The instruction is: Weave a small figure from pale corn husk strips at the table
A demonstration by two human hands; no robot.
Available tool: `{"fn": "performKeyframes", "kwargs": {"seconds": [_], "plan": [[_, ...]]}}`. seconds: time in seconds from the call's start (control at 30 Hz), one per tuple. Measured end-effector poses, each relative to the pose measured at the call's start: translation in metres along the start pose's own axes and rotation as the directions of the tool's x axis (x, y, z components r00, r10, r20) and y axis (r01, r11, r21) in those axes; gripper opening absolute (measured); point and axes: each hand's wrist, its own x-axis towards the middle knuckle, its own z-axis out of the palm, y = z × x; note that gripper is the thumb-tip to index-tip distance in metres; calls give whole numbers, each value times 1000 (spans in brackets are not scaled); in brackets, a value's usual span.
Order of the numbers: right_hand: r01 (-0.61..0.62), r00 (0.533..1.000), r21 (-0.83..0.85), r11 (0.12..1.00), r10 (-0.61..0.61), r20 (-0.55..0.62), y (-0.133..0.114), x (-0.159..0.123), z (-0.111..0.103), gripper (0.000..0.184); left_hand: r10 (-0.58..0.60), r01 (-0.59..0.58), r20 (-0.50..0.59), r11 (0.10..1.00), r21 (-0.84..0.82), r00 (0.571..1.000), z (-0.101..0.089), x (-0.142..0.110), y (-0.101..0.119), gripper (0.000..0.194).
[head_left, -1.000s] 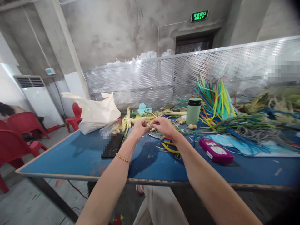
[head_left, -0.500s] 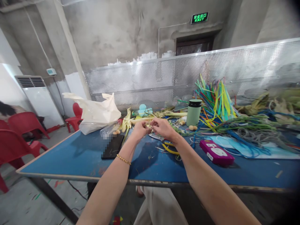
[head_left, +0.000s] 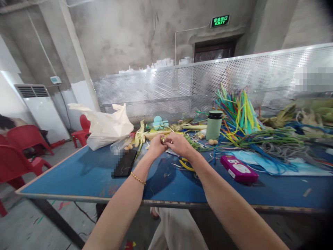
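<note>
Small pale piece [head_left: 163,140] sits between the fingertips, over the middle of the bench [head_left: 73,177]; mostly hidden by fingers, exact kind not clear.

Left to right. Far left of bench: cream plastic bag [head_left: 109,126], slumped, handles up. Just right of it, a clear plastic container [head_left: 121,143] on its side. Nearer, a flat dark slab [head_left: 125,165], one edge masked out. Pale husk [head_left: 140,134] beyond that, at the far side, long stalks running right behind the hands.

Centre: left hand [head_left: 156,146], beaded bracelet [head_left: 137,178] on the forearm, fingers curled, thumb and forefinger drawn in on the piece. Right hand [head_left: 179,144] meets it, fingertips pinching at the same spot. Both off the bench surface, as far as I can tell.

Step in hand, my reading: fine two-handed fingertip shaping or tying. Next move probably calls for one pinch kept firm while the other shifts its grip; a slip would likely loosen the work.

Right: yellow strip [head_left: 186,166] near the right forearm; green canister [head_left: 214,127], black lid, upright; bright strips [head_left: 241,114] bundled beyond; purple box [head_left: 239,168] nearer.
</note>
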Motion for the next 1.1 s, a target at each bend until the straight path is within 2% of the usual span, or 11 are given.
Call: {"fn": "performKeyframes", "kwargs": {"seconds": [0.13, 0.3, 0.5, 0.57, 0.63, 0.67, 0.73, 0.8, 0.87, 0.97, 1.1], "plan": [[7, 999, 31, 999, -6, -35, -4, -1, -4, 12, -21, 23, 30, 997, -73, 999, 0, -3, 4, 37], [36, 998, 159, 987, -29, -49, -5, 2, -2, 15, 13, -7, 49, 992, -124, 999, 0, -5, 9, 28], [1, 996, 208, 978, 16, -82, -11, 3, 0, 11, 23, -10, 104, 992, -130, 994, 3, -4, 6, 21], [-1, 994, 255, 967, 30, -109, -11, 4, -5, 11, -10, 27, 111, 988, -152, 994, 3, -5, 7, 20], [-39, 975, 326, 944, 108, -195, -7, 5, -13, 17, -74, 94, 99, 973, -209, 992, 2, -6, 10, 20], [-78, 945, 358, 931, 183, -271, -3, 6, -18, 21, -107, 127, 89, 959, -253, 990, 2, -7, 12, 21], [-207, 876, 383, 900, 345, -337, 4, 6, -25, 28, -149, 167, 79, 921, -353, 986, 0, -7, 16, 27], [-357, 840, 340, 870, 458, -290, 8, 5, -28, 33, -152, 171, 79, 882, -438, 985, -1, -8, 20, 32], [-434, 845, 403, 806, 519, -128, 6, 3, -26, 39, -146, 162, 70, 857, -490, 987, -2, -8, 22, 35], [-434, 871, 575, 694, 486, 71, -4, 0, -23, 42, -118, 138, 72, 855, -500, 990, -3, -10, 25, 35], [-421, 861, 684, 596, 500, 95, -14, 0, -22, 35, -86, 131, 115, 874, -468, 990, -3, -12, 26, 36]]}}
